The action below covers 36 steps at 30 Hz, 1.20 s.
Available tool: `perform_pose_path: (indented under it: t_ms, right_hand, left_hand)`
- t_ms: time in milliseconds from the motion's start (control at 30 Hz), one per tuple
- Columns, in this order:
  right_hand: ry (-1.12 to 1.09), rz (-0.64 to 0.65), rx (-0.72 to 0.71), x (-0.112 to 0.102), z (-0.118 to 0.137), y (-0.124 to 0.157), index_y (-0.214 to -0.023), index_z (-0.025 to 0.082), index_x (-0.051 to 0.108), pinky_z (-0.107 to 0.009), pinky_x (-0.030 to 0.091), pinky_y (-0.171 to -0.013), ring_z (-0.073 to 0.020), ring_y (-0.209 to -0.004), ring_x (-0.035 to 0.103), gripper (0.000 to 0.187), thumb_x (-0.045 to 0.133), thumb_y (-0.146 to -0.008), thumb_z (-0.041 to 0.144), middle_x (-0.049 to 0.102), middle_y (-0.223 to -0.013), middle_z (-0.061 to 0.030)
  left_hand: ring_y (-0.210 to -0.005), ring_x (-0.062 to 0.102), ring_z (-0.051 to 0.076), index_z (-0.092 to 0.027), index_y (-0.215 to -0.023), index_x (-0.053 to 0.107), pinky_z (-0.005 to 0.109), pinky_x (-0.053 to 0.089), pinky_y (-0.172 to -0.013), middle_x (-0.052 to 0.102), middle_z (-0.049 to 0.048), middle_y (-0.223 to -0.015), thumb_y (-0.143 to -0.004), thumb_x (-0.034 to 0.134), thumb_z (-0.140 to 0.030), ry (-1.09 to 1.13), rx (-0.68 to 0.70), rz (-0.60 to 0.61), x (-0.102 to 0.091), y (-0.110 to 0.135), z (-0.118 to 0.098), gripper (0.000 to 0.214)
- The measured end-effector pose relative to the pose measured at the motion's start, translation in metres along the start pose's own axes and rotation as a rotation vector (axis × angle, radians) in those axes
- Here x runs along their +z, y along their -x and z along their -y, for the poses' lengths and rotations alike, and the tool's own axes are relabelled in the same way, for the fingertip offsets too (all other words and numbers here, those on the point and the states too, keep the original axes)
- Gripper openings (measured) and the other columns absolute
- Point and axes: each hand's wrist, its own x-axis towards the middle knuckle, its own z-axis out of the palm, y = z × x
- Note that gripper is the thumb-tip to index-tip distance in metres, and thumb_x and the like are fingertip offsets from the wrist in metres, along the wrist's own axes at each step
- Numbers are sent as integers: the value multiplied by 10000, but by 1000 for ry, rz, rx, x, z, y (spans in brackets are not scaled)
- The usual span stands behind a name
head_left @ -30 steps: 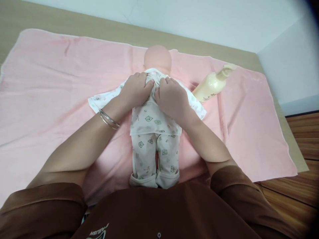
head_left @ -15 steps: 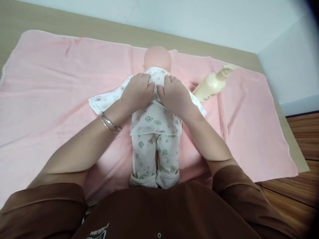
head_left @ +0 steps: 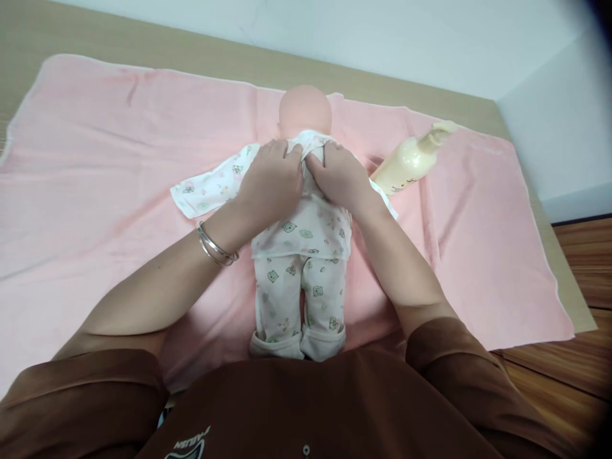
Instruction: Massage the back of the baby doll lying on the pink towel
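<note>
both hands cover the doll's shoulders, so much is hidden. the left hand [head_left: 272,182] and the right hand [head_left: 342,178] lie palm down on the upper back of the doll [head_left: 301,233], fingers bent at the collar, a ridge of cloth standing between them; i cannot tell whether they pinch it or only press. the doll lies face down in the middle of the pink towel [head_left: 95,159], head away from the person, face out of sight. one sleeve [head_left: 205,185] spreads flat to the left; the other is mostly under the right wrist. the feet are lost in rolled cuffs. dark print on the cream pump bottle [head_left: 408,162], lying near the right hand, is too small to read. white lettering on the brown shirt [head_left: 296,408] is upside down and cut off. thin bangles [head_left: 216,244] ring the left wrist. the towel covers most of the table [head_left: 143,54].
</note>
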Motion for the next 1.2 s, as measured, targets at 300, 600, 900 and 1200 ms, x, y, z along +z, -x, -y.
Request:
perform_pose_path:
  t_ms: [300, 600, 900, 1200]
  right_hand:
    - [192, -61, -87, 8, 11, 17, -1317, -17, 614, -532, 502, -1153, -408, -1316, 635, 506, 315, -1144, 354, 686, -1323, -260]
    - [59, -72, 21, 12, 0, -1, -1197, 72, 612, -562, 553, -1063, -394, -1211, 666, 419, 427, -1101, 435, 700, -1198, -204]
    - [-5, -66, 30, 18, -8, -9, -1180, 121, 537, -594, 490, -1140, -390, -1278, 627, 402, 425, -1067, 490, 654, -1247, -184]
    - [-21, -53, 45, 19, -9, -12, -1175, 138, 524, -610, 459, -1168, -385, -1290, 607, 380, 427, -1060, 487, 642, -1249, -171]
  left_hand:
    - [-1101, 698, 366, -177, -1015, 629, 482, 563, -1018, 718, 185, -1075, -1048, 393, -183, 30, -169, 91, 10, -23, 21, 238]
    - [-1345, 622, 390, -95, -1274, 658, 495, 487, -1178, 699, 217, -1316, -1124, 461, -262, -10, -305, 76, 15, -20, 14, 299]
    - [-1315, 566, 319, -172, -1314, 655, 471, 425, -1140, 687, 145, -1329, -1107, 428, -430, 70, -393, 30, 19, -19, 16, 402]
    - [-1331, 580, 338, -117, -1359, 621, 482, 443, -1170, 654, 177, -1359, -1134, 428, -348, -1, -385, 88, 10, -18, 7, 376]
